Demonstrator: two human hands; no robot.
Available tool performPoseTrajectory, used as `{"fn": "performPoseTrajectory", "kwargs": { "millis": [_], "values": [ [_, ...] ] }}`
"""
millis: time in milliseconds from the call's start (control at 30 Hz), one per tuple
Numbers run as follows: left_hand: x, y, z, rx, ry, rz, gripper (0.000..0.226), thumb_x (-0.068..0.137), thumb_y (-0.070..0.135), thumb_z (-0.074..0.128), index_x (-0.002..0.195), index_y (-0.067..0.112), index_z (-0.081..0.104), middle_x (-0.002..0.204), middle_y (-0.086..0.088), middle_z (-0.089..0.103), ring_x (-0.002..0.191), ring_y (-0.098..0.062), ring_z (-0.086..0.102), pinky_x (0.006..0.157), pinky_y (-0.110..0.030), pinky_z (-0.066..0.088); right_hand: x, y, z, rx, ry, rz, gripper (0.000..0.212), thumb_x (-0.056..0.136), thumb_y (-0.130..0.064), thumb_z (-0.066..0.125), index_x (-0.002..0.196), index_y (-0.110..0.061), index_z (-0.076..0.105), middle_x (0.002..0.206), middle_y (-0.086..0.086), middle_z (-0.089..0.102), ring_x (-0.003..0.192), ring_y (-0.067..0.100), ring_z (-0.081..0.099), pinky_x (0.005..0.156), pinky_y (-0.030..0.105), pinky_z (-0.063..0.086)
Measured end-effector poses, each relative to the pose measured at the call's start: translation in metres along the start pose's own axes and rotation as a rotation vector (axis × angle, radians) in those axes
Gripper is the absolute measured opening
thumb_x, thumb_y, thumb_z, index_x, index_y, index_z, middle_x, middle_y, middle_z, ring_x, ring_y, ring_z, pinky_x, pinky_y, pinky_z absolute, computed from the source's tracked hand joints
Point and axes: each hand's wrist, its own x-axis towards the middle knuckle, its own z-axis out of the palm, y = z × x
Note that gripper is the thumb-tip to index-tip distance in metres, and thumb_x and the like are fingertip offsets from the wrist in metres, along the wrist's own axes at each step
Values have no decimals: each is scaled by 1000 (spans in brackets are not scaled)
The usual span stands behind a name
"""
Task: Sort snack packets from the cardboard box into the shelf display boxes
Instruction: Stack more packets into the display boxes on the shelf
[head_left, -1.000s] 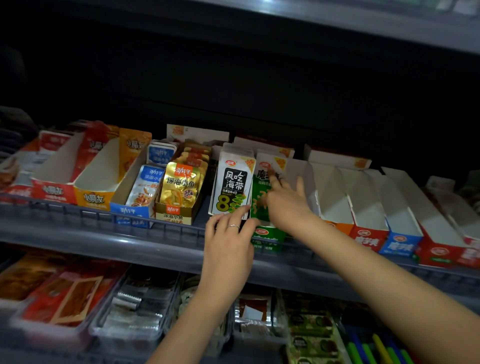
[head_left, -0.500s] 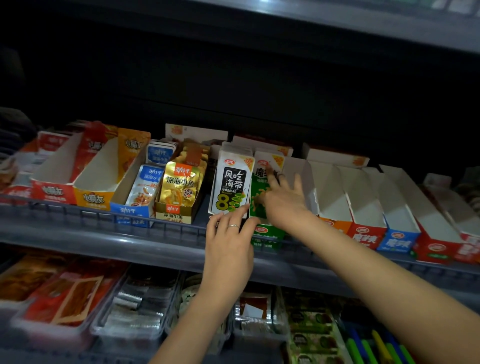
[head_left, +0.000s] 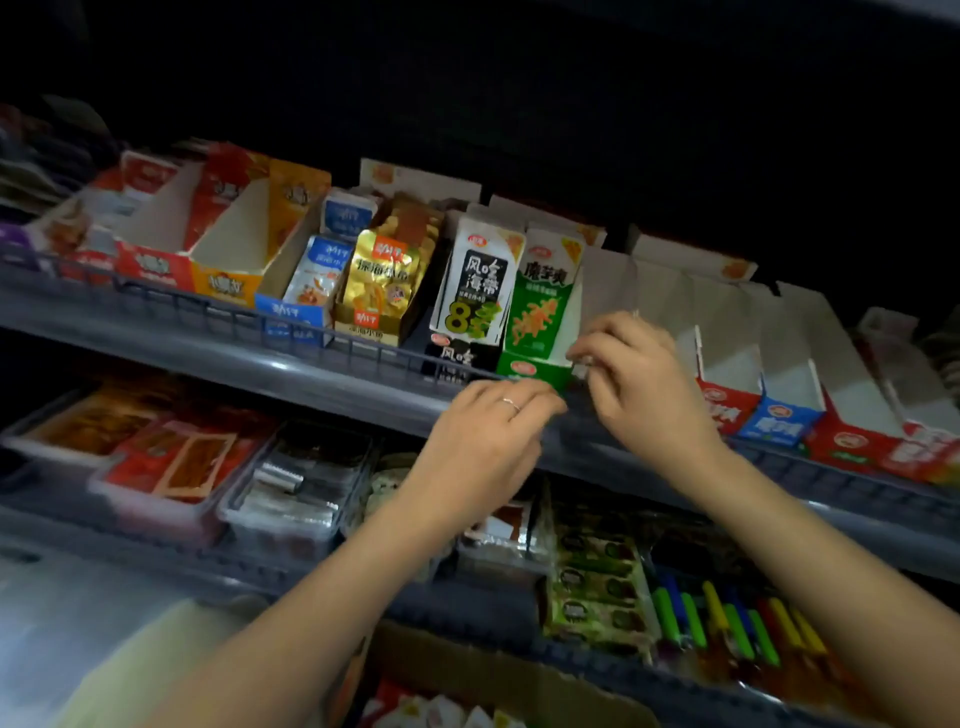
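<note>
The green display box (head_left: 543, 312) stands on the upper shelf beside a black-and-white seaweed box (head_left: 475, 280). My right hand (head_left: 641, 379) pinches the green box's front right corner with curled fingers. My left hand (head_left: 485, 434), with a ring, curls its blurred fingertips against the green box's lower front lip; its thumb is hidden. At the bottom edge is the cardboard box (head_left: 498, 673) with snack packets (head_left: 431, 712) inside.
Gold packets (head_left: 382, 275) and a blue box (head_left: 311, 283) fill the shelf to the left. Several white display boxes (head_left: 727, 332) stand to the right with no packets showing in them. A wire rail (head_left: 311, 332) fronts the shelf. Trays of goods (head_left: 291, 483) sit below.
My right hand came down from the green box's top to its front right corner. My left hand slid right from the seaweed box to the green box's front. The view tilted down, showing the cardboard box.
</note>
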Motion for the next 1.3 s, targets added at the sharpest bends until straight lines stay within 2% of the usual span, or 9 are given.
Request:
{"fn": "performPoseTrajectory", "kwargs": {
  "millis": [200, 333, 533, 667, 767, 867, 933, 1167, 1300],
  "values": [
    [-64, 44, -3, -28, -490, 171, 31, 76, 17, 39, 93, 12, 65, 86, -5, 66, 74, -26, 63, 63, -33, 46, -97, -21, 4, 43, -251, -133, 26, 80, -17, 42, 88, -11, 67, 84, 3, 68, 84, 27, 60, 87, 35, 34],
    [-120, 67, -7, -90, -686, 132, 25, 80, 12, 43, 91, 11, 65, 81, -4, 65, 67, -27, 62, 54, -37, 50, -167, -49, 41, 251, -616, -38, 22, 81, -16, 47, 90, -15, 67, 89, 1, 68, 86, 23, 62, 86, 38, 45],
    [-186, 91, -16, -198, -912, -35, 17, 80, 5, 61, 95, 12, 66, 78, -5, 66, 64, -27, 63, 49, -39, 51, -271, -88, 104, 231, -1113, -300, 22, 85, -14, 50, 99, -13, 67, 99, 3, 68, 92, 23, 61, 84, 38, 45],
    [-204, 84, -13, -152, -1034, -163, 23, 92, 14, 52, 111, 14, 65, 97, -6, 68, 83, -27, 64, 67, -43, 52, -323, -107, 131, 302, -1269, -142, 19, 86, -9, 47, 94, -10, 65, 91, 7, 67, 83, 25, 62, 67, 31, 45],
    [-213, 72, -7, -125, -1093, -230, 26, 94, 18, 49, 116, 18, 63, 105, -4, 67, 91, -24, 63, 74, -39, 51, -355, -116, 155, 416, -1381, 187, 28, 89, -11, 49, 112, -16, 63, 104, 6, 66, 93, 25, 63, 75, 35, 52],
    [-223, 58, -3, -66, -1153, -275, 27, 95, 24, 48, 119, 23, 61, 110, -2, 66, 96, -23, 62, 74, -32, 47, -367, -135, 173, 662, -1323, 714, 34, 93, -13, 54, 127, -13, 52, 114, 8, 61, 103, 25, 60, 87, 40, 51],
    [-229, 51, -4, -42, -1154, -315, 29, 96, 24, 47, 122, 25, 60, 114, -3, 65, 99, -24, 61, 69, -27, 39, -369, -147, 186, 687, -1225, 877, 43, 91, -19, 59, 131, -10, 45, 123, 10, 55, 110, 26, 56, 90, 38, 49],
    [-235, 50, -10, -52, -1255, -368, 34, 100, 24, 41, 131, 28, 52, 123, -1, 60, 106, -20, 58, 82, -29, 45, -368, -186, 229, 293, -1156, 861, 48, 93, -19, 53, 135, -8, 33, 134, 16, 40, 109, 35, 53, 80, 41, 50],
    [-240, 46, -12, -48, -1283, -427, 33, 99, 23, 41, 129, 28, 54, 121, -1, 60, 104, -19, 59, 82, -31, 48, -373, -188, 240, 346, -1107, 1058, 39, 93, -15, 55, 128, -10, 38, 119, 14, 55, 101, 34, 60, 73, 38, 49]
  ]
}}
